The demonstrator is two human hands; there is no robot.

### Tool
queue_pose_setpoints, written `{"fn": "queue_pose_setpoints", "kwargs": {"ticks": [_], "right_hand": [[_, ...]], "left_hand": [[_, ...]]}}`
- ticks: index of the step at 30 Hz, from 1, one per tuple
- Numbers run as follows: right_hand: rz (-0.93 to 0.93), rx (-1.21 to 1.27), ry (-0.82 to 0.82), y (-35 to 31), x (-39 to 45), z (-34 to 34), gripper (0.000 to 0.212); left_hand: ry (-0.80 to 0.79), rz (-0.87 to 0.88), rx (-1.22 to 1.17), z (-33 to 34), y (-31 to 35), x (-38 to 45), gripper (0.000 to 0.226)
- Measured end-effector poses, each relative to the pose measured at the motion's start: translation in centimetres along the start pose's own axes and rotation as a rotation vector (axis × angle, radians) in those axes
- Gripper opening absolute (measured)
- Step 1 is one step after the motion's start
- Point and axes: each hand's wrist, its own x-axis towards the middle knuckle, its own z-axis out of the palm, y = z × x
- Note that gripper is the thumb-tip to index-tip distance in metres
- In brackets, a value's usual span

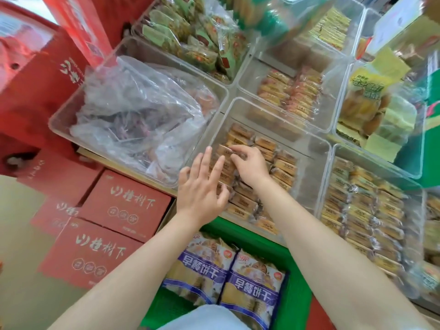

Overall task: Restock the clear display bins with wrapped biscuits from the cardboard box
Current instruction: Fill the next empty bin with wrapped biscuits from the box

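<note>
A clear display bin [316, 148] in the middle holds rows of orange wrapped biscuits [283, 167], with bare floor on its right side. My right hand [247, 165] reaches into this bin and pinches a wrapped biscuit [226, 148] at the left end of the rows. My left hand [202, 186] hovers at the bin's near left wall with fingers spread and straight, touching the packets there. No cardboard box of loose biscuits shows clearly.
A bin [62, 115] at left holds a crumpled plastic bag [142, 110]. More filled clear bins stand behind and at right [371, 210]. Red cartons [123, 206] are stacked low on the left. Blue biscuit bags [252, 287] lie in a green shelf [297, 294] below.
</note>
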Motion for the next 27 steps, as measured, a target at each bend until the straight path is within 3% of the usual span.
{"fn": "queue_pose_setpoints", "kwargs": {"ticks": [5, 9, 12, 15, 19, 24, 27], "right_hand": [[0.015, -0.111, -0.245, -0.7, -1.7, -1.4, 0.054], [0.022, -0.03, -0.104, -1.2, -6.2, -2.2, 0.062], [-0.042, 0.045, -0.039, 0.3, -11.7, -4.8, 0.037], [-0.114, 0.055, 0.007, 3.2, -18.4, -9.3, 0.022], [-0.172, 0.041, 0.251, 8.9, -27.7, -16.4, 0.021], [-0.212, 0.175, 0.548, 18.5, -38.3, -24.5, 0.019], [-0.174, 0.259, 0.645, 25.3, -42.6, -28.4, 0.019]], "left_hand": [[-0.089, -0.015, 0.005, -0.9, 0.2, -0.1, 0.072], [-0.147, -0.053, 0.02, -1.8, 0.3, -0.3, 0.071], [-0.08, -0.064, -0.027, -2.5, 3.1, -2.9, 0.06], [-0.043, 0.097, -0.212, -2.6, 9.4, -7.7, 0.033], [-0.259, 0.169, -0.377, -2.9, 19.9, -14.2, 0.023], [-0.355, 0.37, -0.565, -2.6, 34.2, -21.6, 0.026], [-0.363, 0.321, -0.756, -1.3, 41.6, -25.8, 0.059]]}}
